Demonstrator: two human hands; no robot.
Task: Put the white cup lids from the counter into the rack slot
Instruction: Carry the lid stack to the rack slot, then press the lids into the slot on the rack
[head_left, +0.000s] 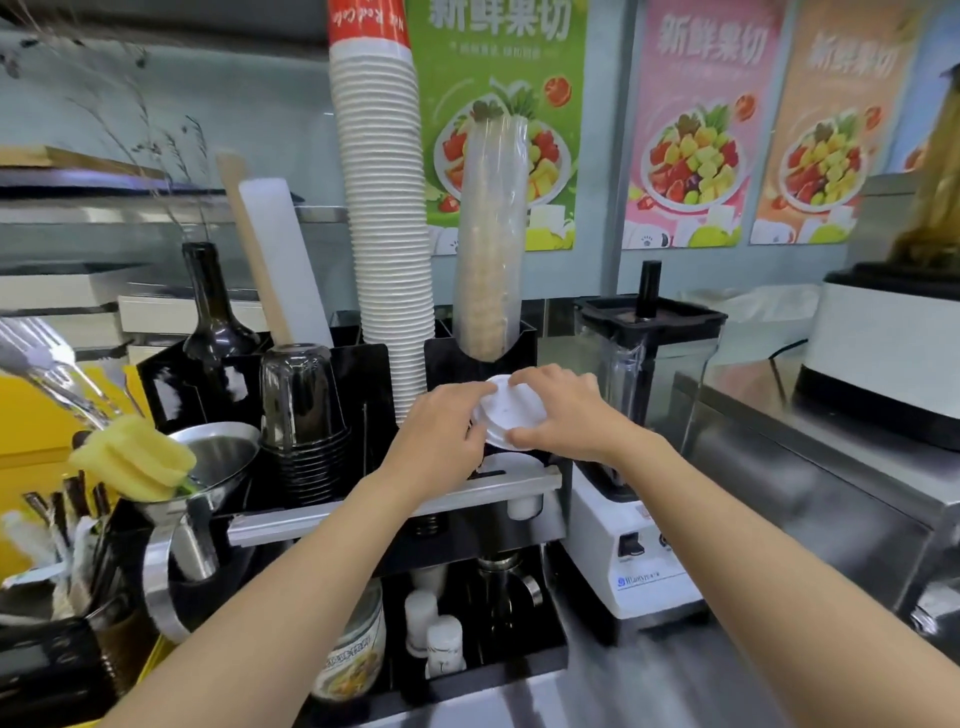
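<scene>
A stack of white cup lids (508, 410) is held tilted above the front right slot of the black rack (363, 374). My left hand (441, 421) grips the stack's left edge. My right hand (561, 410) wraps its top and right side. More white lids (506, 462) lie in the slot just below the held stack, partly hidden by my hands.
The rack holds a tall stack of white paper cups (387, 234), a sleeve of clear cups (491, 239), black cups (304, 410) and a dark bottle (210, 312). A blender (644, 415) stands right of the rack. A metal funnel (218, 457) sits at left.
</scene>
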